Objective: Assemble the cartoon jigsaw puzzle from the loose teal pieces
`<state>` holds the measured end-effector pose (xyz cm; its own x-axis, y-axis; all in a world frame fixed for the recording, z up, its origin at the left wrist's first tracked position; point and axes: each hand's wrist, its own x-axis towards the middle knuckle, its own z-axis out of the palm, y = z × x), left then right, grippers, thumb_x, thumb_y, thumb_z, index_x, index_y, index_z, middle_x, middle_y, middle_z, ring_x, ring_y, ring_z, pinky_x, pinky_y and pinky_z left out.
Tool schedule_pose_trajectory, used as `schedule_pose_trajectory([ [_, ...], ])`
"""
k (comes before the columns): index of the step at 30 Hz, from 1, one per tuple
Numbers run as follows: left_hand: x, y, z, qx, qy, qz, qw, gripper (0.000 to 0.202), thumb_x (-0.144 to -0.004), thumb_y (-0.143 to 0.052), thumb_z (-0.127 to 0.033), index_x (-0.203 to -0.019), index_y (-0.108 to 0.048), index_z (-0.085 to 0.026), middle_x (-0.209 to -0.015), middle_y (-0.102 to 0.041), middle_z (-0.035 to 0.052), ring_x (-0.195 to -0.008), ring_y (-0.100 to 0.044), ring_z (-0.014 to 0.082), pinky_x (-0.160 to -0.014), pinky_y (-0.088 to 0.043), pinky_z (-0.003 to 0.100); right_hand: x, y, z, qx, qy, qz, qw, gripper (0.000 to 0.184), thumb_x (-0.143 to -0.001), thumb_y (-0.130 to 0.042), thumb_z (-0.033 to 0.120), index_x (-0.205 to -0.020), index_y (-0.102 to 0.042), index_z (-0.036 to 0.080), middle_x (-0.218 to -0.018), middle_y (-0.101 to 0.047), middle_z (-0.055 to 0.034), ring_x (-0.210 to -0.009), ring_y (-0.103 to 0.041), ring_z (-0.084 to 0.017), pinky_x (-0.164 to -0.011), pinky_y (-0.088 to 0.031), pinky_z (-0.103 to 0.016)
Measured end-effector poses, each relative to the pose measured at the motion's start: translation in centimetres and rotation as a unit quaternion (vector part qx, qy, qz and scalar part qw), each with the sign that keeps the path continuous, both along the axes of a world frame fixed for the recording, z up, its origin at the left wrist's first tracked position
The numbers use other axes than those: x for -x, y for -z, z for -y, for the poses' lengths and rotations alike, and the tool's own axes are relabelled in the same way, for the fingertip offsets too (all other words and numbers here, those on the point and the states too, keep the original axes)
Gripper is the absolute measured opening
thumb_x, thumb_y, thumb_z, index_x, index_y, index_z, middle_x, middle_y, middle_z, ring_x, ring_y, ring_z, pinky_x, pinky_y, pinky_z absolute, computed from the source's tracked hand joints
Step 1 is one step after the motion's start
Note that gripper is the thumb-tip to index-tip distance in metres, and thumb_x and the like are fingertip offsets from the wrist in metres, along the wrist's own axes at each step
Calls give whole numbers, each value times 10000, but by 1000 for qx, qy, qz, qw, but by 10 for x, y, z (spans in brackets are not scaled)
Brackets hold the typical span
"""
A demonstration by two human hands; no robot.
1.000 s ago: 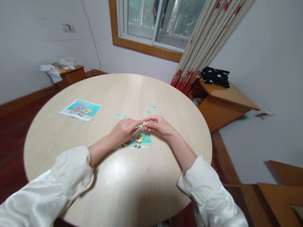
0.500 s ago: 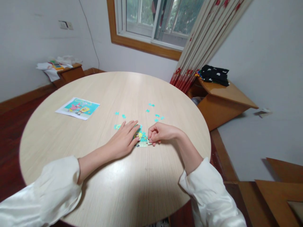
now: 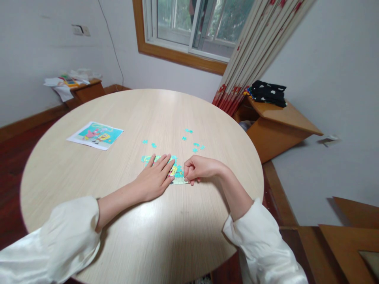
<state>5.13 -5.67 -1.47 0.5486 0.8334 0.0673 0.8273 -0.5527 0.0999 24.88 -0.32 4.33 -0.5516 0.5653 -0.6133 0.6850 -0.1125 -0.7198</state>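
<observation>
A partly joined jigsaw puzzle (image 3: 178, 180) with turquoise, yellow and pale green parts lies on the round table (image 3: 142, 236). My left hand (image 3: 155, 177) rests flat across it with the fingers spread, hiding its left and middle parts. At the puzzle's right edge, my right hand (image 3: 194, 169) is closed in a pinch on a pale puzzle piece (image 3: 186, 181), mostly covered by the fingertips. The piece touches or nearly touches the joined part; I cannot tell if it is locked in.
Loose turquoise puzzle pieces (image 3: 196, 144) lie beyond my right hand, and two more pieces (image 3: 154, 145) beyond my left. A printed cartoon picture (image 3: 96, 135) is on the table's left side. A wooden cabinet (image 3: 281, 126) with dark cloth (image 3: 269, 94) on top stands at the right.
My right hand has brought the pinched piece slightly down and left against the puzzle's lower right edge. My left hand stays on the puzzle, its fingers a little lower.
</observation>
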Motion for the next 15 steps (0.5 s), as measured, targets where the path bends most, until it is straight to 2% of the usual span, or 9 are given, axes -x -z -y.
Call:
schedule_pose_trajectory([
  [10, 0, 0, -1, 10, 5, 15, 1000, 595, -979, -196, -413, -1428, -362, -60, -1512, -319, 210, -1413, -275, 310, -1132, -182, 548, 2, 5, 1, -16, 4, 31, 999, 279, -721, -694, 101, -620, -446, 176, -466, -582, 51, -399, -532, -69, -440, -397, -185],
  [13, 2, 3, -2, 4, 9, 33, 999, 577, -977, -218, -414, -1426, -373, -86, -1506, -338, 201, -1410, -286, 305, -1132, -194, 549, -2, 7, -2, -5, -12, 7, 1000, 298, -698, -742, 179, -617, -455, 177, -458, -576, 45, -408, -527, -73, -445, -388, -190],
  [15, 2, 4, -2, 9, 7, 39, 999, 569, -977, -232, -418, -1423, -376, -96, -1503, -349, 196, -1407, -293, 301, -1134, -200, 543, -10, 7, -7, -23, 14, -41, 999, 333, -680, -769, 264, -630, -450, 183, -479, -580, 39, -426, -521, -75, -456, -381, -200],
])
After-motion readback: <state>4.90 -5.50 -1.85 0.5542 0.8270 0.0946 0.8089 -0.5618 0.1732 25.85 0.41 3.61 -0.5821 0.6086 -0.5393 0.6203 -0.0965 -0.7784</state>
